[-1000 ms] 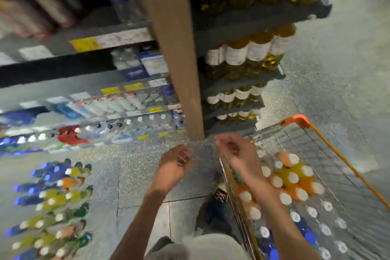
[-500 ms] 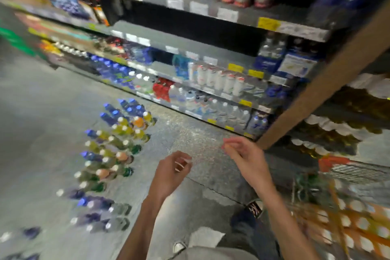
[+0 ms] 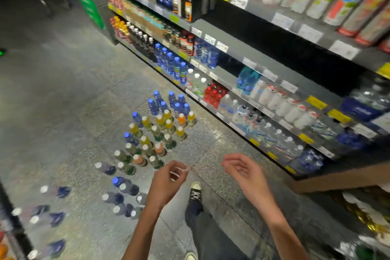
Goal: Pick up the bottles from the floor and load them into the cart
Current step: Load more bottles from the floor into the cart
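A speckled grey stone floor runs along stocked shop shelves. The bottles stand clustered on it beside the shelves. Nearer than the bottles, the left hand and right hand hover loosely curled, holding nothing.

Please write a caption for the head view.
Empty hands, left and right, hover above upright plastic bottles on the speckled floor.

A cluster of small clear plastic bottles stands upright on the speckled grey stone floor, just in front of the shelves. Blue-capped bottles of blue drink form the far end; yellow, orange and green drinks with white or yellow caps fill the middle; darker, white-capped bottles stand nearer, more loosely spread and blurred.
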`<state>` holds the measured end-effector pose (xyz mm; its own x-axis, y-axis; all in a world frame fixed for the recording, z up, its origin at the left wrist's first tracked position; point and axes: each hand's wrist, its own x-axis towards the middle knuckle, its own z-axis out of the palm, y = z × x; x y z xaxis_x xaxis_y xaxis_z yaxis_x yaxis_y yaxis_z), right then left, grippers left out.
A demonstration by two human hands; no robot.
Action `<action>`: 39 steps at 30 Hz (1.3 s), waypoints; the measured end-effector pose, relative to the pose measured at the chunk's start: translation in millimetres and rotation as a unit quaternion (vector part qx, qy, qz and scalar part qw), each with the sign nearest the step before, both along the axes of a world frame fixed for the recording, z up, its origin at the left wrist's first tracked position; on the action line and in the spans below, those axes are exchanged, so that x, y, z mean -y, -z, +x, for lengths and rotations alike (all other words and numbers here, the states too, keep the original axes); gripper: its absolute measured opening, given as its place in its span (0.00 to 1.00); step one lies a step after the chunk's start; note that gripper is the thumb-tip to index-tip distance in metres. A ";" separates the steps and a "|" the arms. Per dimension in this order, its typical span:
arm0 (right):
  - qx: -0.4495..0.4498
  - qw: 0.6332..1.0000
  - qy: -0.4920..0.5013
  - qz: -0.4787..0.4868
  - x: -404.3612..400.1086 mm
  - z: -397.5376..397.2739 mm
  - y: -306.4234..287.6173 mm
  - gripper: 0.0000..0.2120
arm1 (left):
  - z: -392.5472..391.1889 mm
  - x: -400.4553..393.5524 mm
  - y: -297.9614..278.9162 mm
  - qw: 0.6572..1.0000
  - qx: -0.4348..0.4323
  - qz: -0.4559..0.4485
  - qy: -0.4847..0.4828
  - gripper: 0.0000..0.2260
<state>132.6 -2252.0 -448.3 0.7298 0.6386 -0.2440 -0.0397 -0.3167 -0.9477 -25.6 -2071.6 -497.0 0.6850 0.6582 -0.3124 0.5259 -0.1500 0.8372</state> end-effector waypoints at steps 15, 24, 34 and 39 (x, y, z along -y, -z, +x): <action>-0.010 0.979 -0.180 -0.095 -322.6 80.7 252.1 0.06 | 32.3 -243.9 224.7 0.984 -0.139 -0.032 -0.109 0.11; 0.012 0.920 -0.329 -0.214 -416.9 88.2 595.4 0.26 | 34.8 -311.8 542.4 0.966 -0.236 -0.055 -0.088 0.37; 0.112 0.884 -0.402 -0.211 -490.2 57.9 762.1 0.33 | 20.4 -316.4 708.7 0.990 -0.104 -0.056 -0.082 0.34; 0.097 0.920 -0.328 -0.193 -481.3 46.4 757.1 0.21 | 21.4 -318.4 694.7 0.985 -0.098 -0.064 -0.129 0.31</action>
<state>179.1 -1770.7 -1205.4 0.2723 0.8499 -0.4511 0.4385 -0.5269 -0.7281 -4.2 -1753.2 -1191.7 0.4185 0.7492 -0.5135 0.6859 0.1099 0.7193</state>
